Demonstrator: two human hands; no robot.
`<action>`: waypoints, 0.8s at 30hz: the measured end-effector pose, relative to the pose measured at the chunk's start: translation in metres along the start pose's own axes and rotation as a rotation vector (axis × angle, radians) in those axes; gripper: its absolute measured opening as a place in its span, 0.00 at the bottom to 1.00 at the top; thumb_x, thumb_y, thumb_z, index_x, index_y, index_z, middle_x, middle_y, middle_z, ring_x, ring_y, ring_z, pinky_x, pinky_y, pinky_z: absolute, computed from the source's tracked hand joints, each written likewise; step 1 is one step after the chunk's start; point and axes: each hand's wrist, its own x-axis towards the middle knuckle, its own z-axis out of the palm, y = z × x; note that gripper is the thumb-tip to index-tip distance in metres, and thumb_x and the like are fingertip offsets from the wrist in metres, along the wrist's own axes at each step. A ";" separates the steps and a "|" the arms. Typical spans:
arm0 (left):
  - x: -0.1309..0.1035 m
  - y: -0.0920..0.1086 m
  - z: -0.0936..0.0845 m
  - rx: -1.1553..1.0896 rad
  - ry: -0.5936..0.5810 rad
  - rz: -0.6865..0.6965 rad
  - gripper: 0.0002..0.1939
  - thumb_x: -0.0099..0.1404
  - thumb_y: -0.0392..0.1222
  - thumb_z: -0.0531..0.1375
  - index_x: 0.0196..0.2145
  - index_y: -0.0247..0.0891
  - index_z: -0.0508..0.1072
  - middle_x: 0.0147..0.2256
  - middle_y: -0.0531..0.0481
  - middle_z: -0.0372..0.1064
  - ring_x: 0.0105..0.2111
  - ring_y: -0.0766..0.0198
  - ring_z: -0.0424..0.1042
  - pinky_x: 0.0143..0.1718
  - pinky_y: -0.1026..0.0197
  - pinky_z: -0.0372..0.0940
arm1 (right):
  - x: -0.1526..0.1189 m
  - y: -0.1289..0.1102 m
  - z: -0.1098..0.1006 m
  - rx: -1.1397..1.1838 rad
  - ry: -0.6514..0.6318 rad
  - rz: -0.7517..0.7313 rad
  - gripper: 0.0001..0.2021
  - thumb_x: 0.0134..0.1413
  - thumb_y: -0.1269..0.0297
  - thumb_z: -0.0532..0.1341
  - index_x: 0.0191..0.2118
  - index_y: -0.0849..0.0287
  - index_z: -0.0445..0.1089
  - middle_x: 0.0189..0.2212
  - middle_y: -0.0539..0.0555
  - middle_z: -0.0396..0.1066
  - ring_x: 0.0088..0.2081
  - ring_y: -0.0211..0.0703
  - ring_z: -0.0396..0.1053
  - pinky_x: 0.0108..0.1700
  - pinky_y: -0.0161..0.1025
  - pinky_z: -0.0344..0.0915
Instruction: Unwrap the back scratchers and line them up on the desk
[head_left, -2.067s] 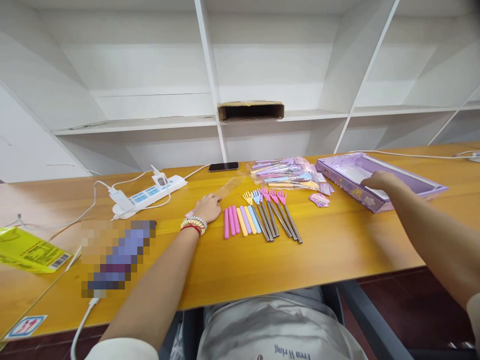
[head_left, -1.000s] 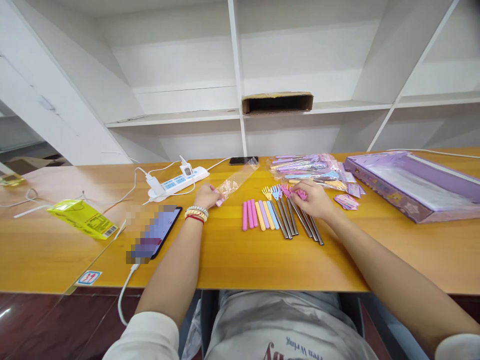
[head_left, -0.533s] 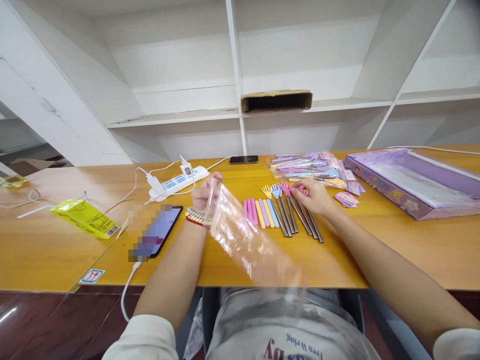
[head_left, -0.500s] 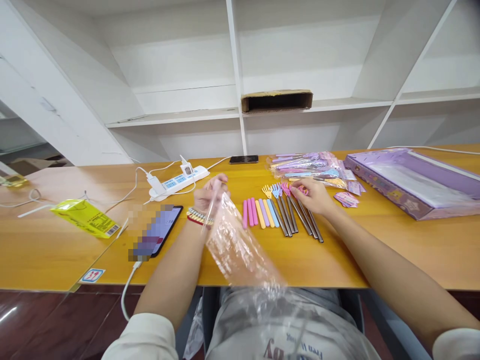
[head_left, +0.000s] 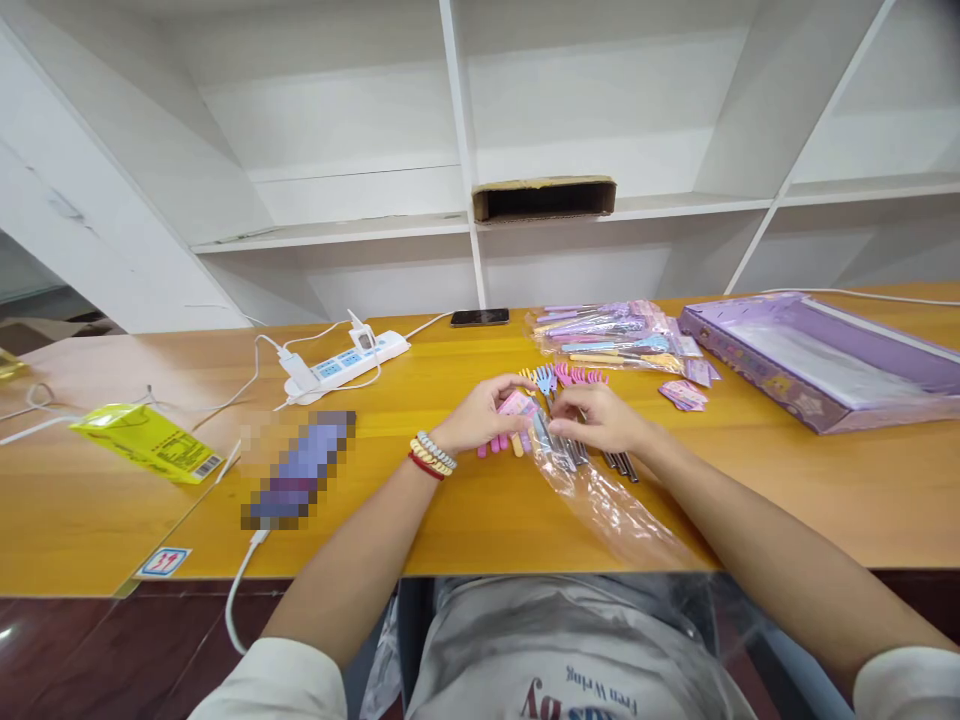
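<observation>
My left hand (head_left: 480, 412) pinches the top end of a clear plastic bag (head_left: 619, 510), where a small pink printed card (head_left: 516, 403) shows. From the other side, my right hand (head_left: 600, 415) has its curled fingertips on the bag near the same end. The bag trails down and right toward the table's front edge. Beneath and behind my hands lie back scratcher pieces: metal rods (head_left: 624, 467) with claw heads (head_left: 576, 374) in pink, blue and yellow. Coloured handle sleeves (head_left: 495, 444) are partly hidden by my left hand.
Packed back scratchers (head_left: 607, 330) lie in a pile behind, with loose printed cards (head_left: 683, 394) beside them. A purple display box (head_left: 795, 390) stands at right. Left are a power strip (head_left: 349, 365), a charging phone (head_left: 304, 470) and a yellow carton (head_left: 150, 440); another phone (head_left: 480, 317) lies behind.
My left hand has moved right with the plastic bag, over the handle sleeves. My right hand has left the claw heads and come to the bag. A pink card now shows at the bag's top.
</observation>
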 end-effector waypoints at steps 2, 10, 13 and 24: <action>0.003 -0.001 0.006 -0.041 0.142 0.076 0.26 0.51 0.40 0.66 0.47 0.38 0.64 0.29 0.51 0.71 0.24 0.68 0.71 0.23 0.68 0.65 | 0.001 -0.005 0.006 -0.027 -0.002 0.003 0.13 0.53 0.55 0.58 0.26 0.60 0.68 0.20 0.49 0.67 0.23 0.34 0.61 0.27 0.32 0.56; 0.011 -0.010 0.016 -0.254 0.348 0.136 0.19 0.51 0.44 0.66 0.37 0.35 0.65 0.31 0.50 0.72 0.26 0.68 0.71 0.31 0.63 0.67 | 0.002 -0.015 0.013 -0.069 -0.076 -0.036 0.18 0.57 0.54 0.54 0.21 0.60 0.63 0.15 0.47 0.59 0.19 0.31 0.54 0.25 0.32 0.51; 0.010 -0.009 0.018 -0.219 0.318 0.119 0.18 0.52 0.45 0.65 0.38 0.34 0.68 0.30 0.49 0.72 0.27 0.68 0.71 0.30 0.65 0.66 | 0.002 -0.016 0.011 -0.124 -0.089 -0.091 0.21 0.57 0.53 0.54 0.18 0.60 0.60 0.15 0.47 0.57 0.20 0.31 0.54 0.26 0.33 0.50; 0.009 -0.013 0.022 0.001 0.200 0.075 0.20 0.54 0.44 0.63 0.44 0.33 0.70 0.37 0.44 0.74 0.34 0.63 0.73 0.34 0.62 0.66 | -0.002 -0.006 0.012 -0.096 0.271 0.018 0.15 0.48 0.52 0.61 0.35 0.59 0.65 0.18 0.46 0.61 0.19 0.32 0.57 0.25 0.32 0.54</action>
